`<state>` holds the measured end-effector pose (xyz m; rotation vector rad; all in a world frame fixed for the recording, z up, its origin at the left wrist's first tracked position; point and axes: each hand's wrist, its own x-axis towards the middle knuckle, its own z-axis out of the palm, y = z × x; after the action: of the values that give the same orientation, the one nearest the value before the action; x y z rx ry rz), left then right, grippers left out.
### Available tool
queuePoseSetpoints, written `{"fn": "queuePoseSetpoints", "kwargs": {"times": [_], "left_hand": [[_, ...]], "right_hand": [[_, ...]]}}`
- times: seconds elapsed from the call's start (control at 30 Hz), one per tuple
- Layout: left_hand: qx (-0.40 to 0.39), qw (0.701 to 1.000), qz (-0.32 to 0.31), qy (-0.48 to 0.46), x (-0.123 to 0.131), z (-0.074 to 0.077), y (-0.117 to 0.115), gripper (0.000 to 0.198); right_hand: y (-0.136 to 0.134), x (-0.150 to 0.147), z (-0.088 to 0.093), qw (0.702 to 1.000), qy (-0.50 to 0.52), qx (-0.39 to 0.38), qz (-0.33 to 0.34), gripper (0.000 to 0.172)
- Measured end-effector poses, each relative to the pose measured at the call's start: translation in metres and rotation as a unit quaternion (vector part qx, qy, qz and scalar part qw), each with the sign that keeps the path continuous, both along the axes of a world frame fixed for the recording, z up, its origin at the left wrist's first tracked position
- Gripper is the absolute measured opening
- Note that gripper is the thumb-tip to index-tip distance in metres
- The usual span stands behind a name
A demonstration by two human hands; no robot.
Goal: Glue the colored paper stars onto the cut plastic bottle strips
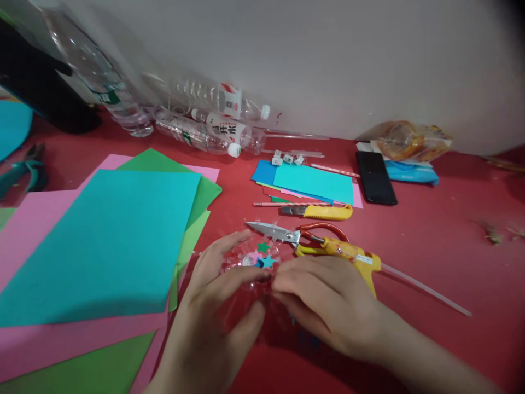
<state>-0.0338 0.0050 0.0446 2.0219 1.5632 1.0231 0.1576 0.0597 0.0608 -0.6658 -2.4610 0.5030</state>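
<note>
Both your hands are over the red desk [435, 251]. Your left hand [221, 298] is spread, thumb well away from the fingers, curving round the near left side of a clear plastic piece [248, 276] with splayed strips; whether it grips, you cannot tell. Your right hand [324, 301] has its fingers drawn together at the piece's right edge; anything between the fingertips is hidden. Within the clear piece you see small stars: a green star [263, 247], a pink star [255, 256] and a light blue star [268, 261].

To your left lie coloured sheets [110, 241]. Just beyond the plastic come red-handled scissors [274, 231] and a yellow glue gun [344, 250], a stick in its rear, its white label too small to read. Next is a yellow cutter [328, 212], then paper strips [314, 183] and a black phone [377, 178].

Farthest, by the wall, a clear bag [404, 141] holds something orange-brown. One lying bottle [197, 134] bears a green label; a printed bottle [230, 131] reads 开水 in black. Behind it, a capped bottle [205, 98] has a red-and-white label. Leftward stands a large bottle [98, 76], green-labelled, its wording unreadable.
</note>
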Motion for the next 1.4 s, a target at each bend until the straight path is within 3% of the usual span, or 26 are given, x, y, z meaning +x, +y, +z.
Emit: {"fn": "queuePoseSetpoints", "kwargs": {"times": [0.13,0.3,0.53,0.67,0.77,0.9,0.97,1.03,1.4], "left_hand": [[0.016,1.0,0.005,0.004,0.002,-0.001,0.0,0.031],[0.044,0.997,0.023,0.056,0.002,-0.001,-0.002,0.029],[0.039,0.996,0.025,0.075,0.002,-0.002,-0.003,0.029],[0.016,0.998,0.013,0.066,0.0,-0.003,-0.004,0.029],[0.02,0.998,0.014,0.065,0.0,-0.003,-0.003,0.027],[0.013,0.998,0.021,0.051,0.002,-0.002,-0.002,0.024],[0.008,0.999,0.021,0.043,0.002,-0.002,-0.002,0.023],[0.001,0.999,0.02,0.033,0.002,-0.001,-0.003,0.022],[-0.035,0.999,0.022,-0.031,0.005,0.004,-0.003,0.022]], "right_hand": [[-0.001,0.004,-0.006,0.996,0.027,0.087,0.013,0.011],[-0.002,0.005,-0.006,0.998,0.04,0.051,0.011,0.008],[-0.001,0.0,-0.004,0.993,0.072,-0.098,0.001,0.005],[-0.002,-0.003,-0.004,0.975,0.091,-0.2,-0.039,0.004],[-0.002,-0.007,-0.001,0.932,0.119,-0.328,-0.099,0.009],[-0.001,-0.011,0.004,0.835,0.149,-0.516,-0.121,0.008],[-0.001,-0.012,0.005,0.802,0.156,-0.564,-0.119,0.007],[-0.001,-0.012,0.005,0.789,0.161,-0.58,-0.125,0.006],[-0.003,-0.015,0.002,0.822,0.141,-0.532,-0.143,0.01]]}}
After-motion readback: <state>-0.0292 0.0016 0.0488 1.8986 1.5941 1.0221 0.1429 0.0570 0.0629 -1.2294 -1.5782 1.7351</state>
